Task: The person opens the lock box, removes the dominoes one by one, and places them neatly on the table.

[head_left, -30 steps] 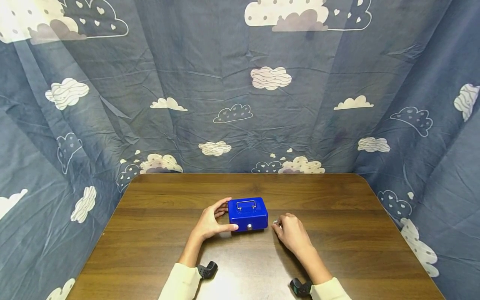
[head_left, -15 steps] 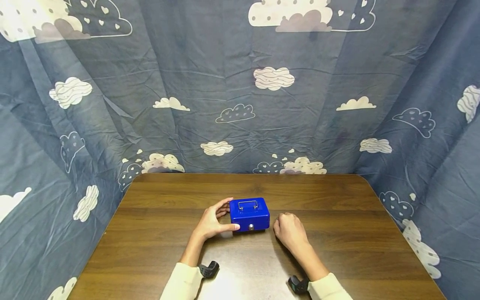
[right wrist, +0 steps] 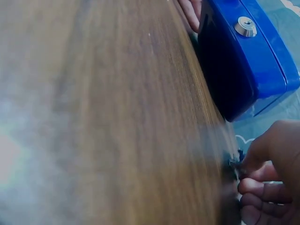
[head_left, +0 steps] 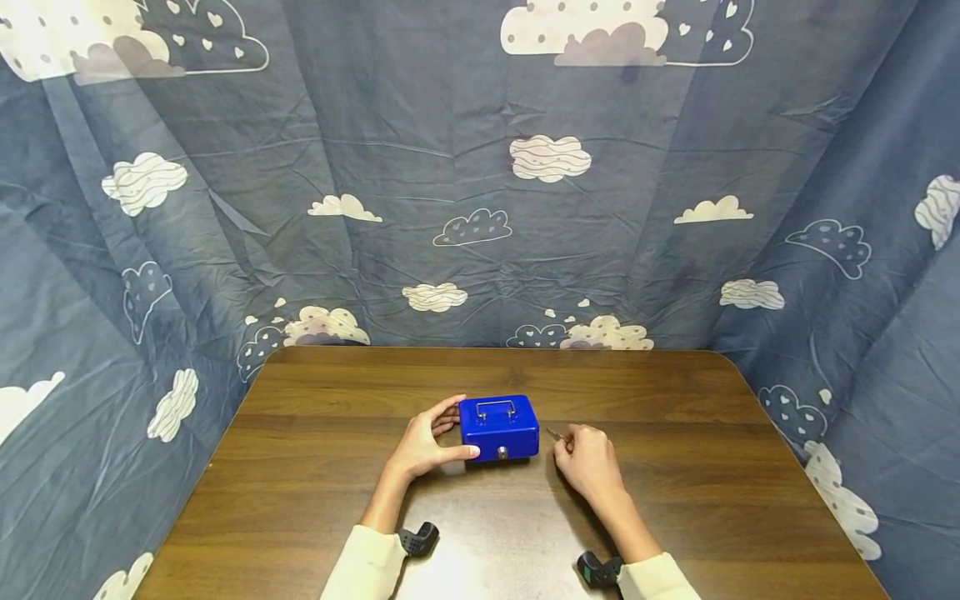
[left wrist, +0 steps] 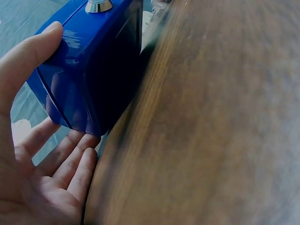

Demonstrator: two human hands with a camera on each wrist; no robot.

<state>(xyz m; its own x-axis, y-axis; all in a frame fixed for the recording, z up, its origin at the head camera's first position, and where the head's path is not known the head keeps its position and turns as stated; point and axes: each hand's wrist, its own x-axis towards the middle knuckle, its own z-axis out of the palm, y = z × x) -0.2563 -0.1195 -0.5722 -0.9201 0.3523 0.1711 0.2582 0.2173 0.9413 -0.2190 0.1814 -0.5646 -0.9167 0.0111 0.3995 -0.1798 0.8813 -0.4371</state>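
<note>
A blue metal cash box (head_left: 501, 429) with a wire handle on its lid stands mid-table. Its round silver lock (head_left: 502, 453) faces the front, and the keyhole shows in the right wrist view. My left hand (head_left: 422, 446) grips the box's left end, thumb (left wrist: 40, 44) on the front face and fingers at the side and back. Both wrist views show a dark lower face of the box. To the right of the box, apart from it, my right hand (head_left: 588, 461) pinches a small metal key (head_left: 554, 433). My fingers partly hide the key, which is blurred in the right wrist view (right wrist: 236, 164).
The brown wooden table (head_left: 315, 467) extends on all sides of the box. Behind and beside it hangs a dark blue curtain (head_left: 390, 167) with cloud prints. A black camera band (head_left: 418, 540) is on my left wrist and another (head_left: 597, 570) on my right.
My right hand has turned and shifted slightly; the key, hidden half a second ago, now points out toward the back left. The left hand keeps its hold on the cash box.
</note>
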